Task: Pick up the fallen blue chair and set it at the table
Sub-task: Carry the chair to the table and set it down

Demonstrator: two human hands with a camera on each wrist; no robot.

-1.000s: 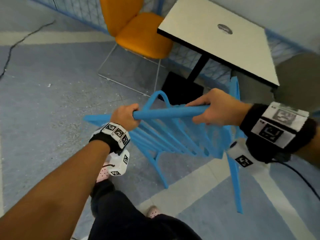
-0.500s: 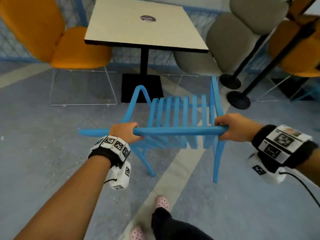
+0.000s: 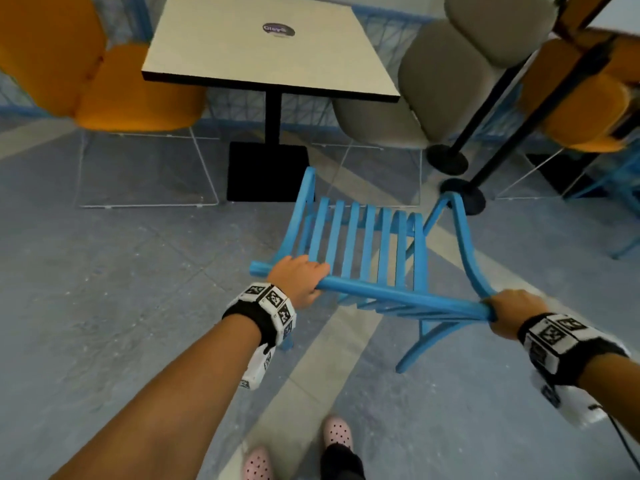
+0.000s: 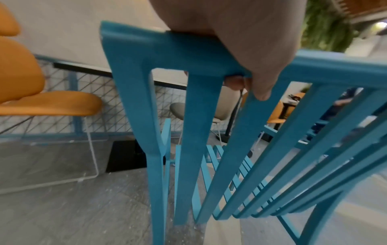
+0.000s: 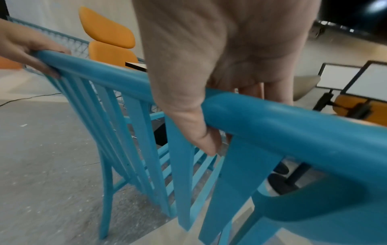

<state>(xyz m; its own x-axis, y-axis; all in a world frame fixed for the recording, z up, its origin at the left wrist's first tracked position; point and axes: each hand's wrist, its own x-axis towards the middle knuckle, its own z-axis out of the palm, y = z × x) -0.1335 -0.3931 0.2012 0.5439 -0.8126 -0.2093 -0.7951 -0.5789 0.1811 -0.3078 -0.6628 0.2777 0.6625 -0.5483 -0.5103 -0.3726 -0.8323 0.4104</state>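
The blue slatted chair [image 3: 360, 244] stands upright in front of me, its seat facing the white square table [image 3: 270, 46]. My left hand [image 3: 299, 280] grips the left end of the chair's top rail, fingers curled round it [image 4: 240, 66]. My right hand [image 3: 509, 311] grips the right end of the same rail where the armrest joins, thumb wrapped under it [image 5: 199, 129]. The chair [image 5: 146, 132] is a little short of the table's near edge and slightly right of its black pedestal base [image 3: 268, 171]. Whether its legs touch the floor I cannot tell.
An orange chair [image 3: 104, 84] sits at the table's left side and a grey chair [image 3: 446, 81] at its right. Two black pole stands with round bases [image 3: 462, 199] stand close to the blue chair's right armrest. My feet in pink shoes [image 3: 337, 431] are behind the chair.
The chair has gone from tipped to upright with its seat toward the table, and it has shifted right. Both hands have kept their grip on the top rail.
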